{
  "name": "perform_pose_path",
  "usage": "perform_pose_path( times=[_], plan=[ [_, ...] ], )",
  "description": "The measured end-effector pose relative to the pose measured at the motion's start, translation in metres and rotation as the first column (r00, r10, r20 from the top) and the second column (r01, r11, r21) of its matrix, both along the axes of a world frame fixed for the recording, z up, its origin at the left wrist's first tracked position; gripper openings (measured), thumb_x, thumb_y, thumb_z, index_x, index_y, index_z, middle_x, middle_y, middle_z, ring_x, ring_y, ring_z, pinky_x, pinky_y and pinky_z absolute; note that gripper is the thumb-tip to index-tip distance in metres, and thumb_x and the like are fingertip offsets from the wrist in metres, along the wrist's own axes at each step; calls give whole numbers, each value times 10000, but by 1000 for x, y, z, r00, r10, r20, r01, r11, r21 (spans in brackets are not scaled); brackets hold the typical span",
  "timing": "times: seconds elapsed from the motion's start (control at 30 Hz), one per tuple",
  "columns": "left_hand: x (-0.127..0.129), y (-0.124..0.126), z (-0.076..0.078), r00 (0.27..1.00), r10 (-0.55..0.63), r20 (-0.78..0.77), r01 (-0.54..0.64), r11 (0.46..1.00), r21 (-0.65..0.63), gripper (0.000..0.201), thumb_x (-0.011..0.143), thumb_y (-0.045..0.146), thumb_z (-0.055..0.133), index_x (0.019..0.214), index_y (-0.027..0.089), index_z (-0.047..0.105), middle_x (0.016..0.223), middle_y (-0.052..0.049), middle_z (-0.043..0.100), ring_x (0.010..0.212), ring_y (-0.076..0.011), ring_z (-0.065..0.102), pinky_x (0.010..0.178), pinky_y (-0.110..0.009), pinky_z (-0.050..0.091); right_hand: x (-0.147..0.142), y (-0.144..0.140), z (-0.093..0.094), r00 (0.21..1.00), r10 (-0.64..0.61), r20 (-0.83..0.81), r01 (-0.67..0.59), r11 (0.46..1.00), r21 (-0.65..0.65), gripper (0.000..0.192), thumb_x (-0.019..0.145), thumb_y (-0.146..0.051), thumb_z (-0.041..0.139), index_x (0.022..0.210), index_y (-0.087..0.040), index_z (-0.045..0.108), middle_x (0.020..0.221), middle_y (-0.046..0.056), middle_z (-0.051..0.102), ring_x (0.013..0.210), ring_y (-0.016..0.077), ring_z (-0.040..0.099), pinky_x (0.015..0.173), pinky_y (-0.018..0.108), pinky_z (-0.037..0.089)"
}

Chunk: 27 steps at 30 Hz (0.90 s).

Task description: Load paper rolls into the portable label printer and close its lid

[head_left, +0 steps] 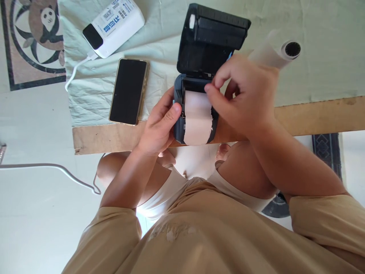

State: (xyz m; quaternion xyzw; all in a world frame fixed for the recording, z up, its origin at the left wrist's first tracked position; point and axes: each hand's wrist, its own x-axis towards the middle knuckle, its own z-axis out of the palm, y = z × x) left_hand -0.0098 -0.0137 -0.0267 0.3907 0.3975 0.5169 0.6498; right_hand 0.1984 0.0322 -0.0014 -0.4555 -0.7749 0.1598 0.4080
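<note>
A black portable receipt printer (178,133) lies at the table's front edge with its lid (213,34) raised. White receipt paper (198,121) runs from inside it over the front, its right edge ragged. My left hand (159,123) grips the printer's left side, thumb on top of the casing. Above the printer's right side is my right hand (248,95), thumb and index finger drawn together near the paper's upper right corner. Whatever those fingertips pinch, if anything, is hidden. The right hand covers part of the printer's right side.
A black-screened phone (129,91) lies left of the printer. Behind it is a white power bank (119,26) with a white cable (76,68) plugged in. A roll of clear film (270,51) lies to the right. Pale green cloth (322,57) covers the wooden table (319,116).
</note>
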Motion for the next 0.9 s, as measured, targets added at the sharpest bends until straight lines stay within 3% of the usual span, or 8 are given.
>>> perform_pose_path(
  times=[0.17, 0.3, 0.37, 0.47, 0.53, 0.63, 0.73, 0.9],
  plan=[
    [-1, 1, -3, 999, -48, 18, 47, 996, 71, 579, 1018, 704, 847, 1339, 225, 803, 1506, -113, 805, 1699, -384, 585, 1262, -439, 640, 6, -9, 12, 919, 56, 391, -4, 991, -133, 121, 1013, -395, 748, 1087, -305, 783, 997, 20, 842, 860, 253, 720, 691, 393, 378],
    [-4, 1, -7, 994, -107, 2, 107, 994, 14, 797, 976, 732, 885, 1531, 191, 701, 1393, -146, 836, 1484, -375, 766, 976, -370, 710, 10, -7, 20, 870, 155, 469, -28, 964, -265, 255, 976, -403, 800, 1220, -330, 811, 959, 20, 824, 766, 251, 670, 666, 383, 362],
    [-4, -1, -7, 997, -74, 2, 74, 996, -50, 999, 926, 740, 926, 1701, 230, 554, 1275, -117, 861, 1300, -352, 849, 793, -324, 671, 12, -3, 19, 909, 197, 367, -74, 944, -323, 293, 919, -359, 855, 1206, -336, 804, 973, -4, 836, 739, 222, 668, 674, 379, 428],
    [-3, -3, -6, 999, -21, 28, 24, 993, -114, 1088, 926, 701, 930, 1797, 329, 395, 1260, -68, 867, 1200, -322, 875, 757, -330, 658, 16, -1, 21, 969, 247, -9, -231, 889, -396, 324, 858, -347, 896, 1169, -340, 807, 939, -43, 841, 655, 153, 626, 683, 359, 516],
    [-2, -4, -5, 999, -8, 39, 13, 992, -126, 1117, 921, 707, 924, 1807, 340, 350, 1239, -54, 867, 1139, -318, 881, 758, -346, 657, 21, -1, 26, 933, 200, -299, -313, 860, -403, 321, 847, -407, 891, 1153, -335, 830, 868, -36, 818, 613, 149, 603, 577, 334, 474],
    [-1, -3, -4, 999, 2, 40, 3, 992, -126, 1145, 944, 727, 887, 1825, 303, 292, 1185, -56, 863, 1093, -320, 876, 806, -362, 644, 32, 6, 28, 805, -31, -592, -301, 839, -453, 419, 726, -584, 985, 1020, -318, 846, 877, 19, 763, 704, 183, 645, 486, 312, 406],
    [0, -3, -2, 999, 18, 30, -13, 991, -133, 1143, 941, 743, 880, 1815, 278, 309, 1226, -89, 864, 1183, -349, 856, 904, -404, 654, 44, 21, 15, 749, -172, -640, -282, 791, -542, 728, 483, -827, 1010, 940, -308, 782, 1108, 82, 750, 881, 237, 702, 471, 335, 427],
    [1, -3, 2, 1000, 26, -1, -26, 988, -152, 1094, 908, 750, 897, 1763, 288, 395, 1246, -96, 855, 1269, -380, 840, 959, -449, 667, 53, 27, -21, 800, -330, -500, -22, 818, -575, 469, 698, -575, 924, 984, -302, 672, 920, 18, 689, 731, 184, 629, 522, 317, 444]
  ],
)
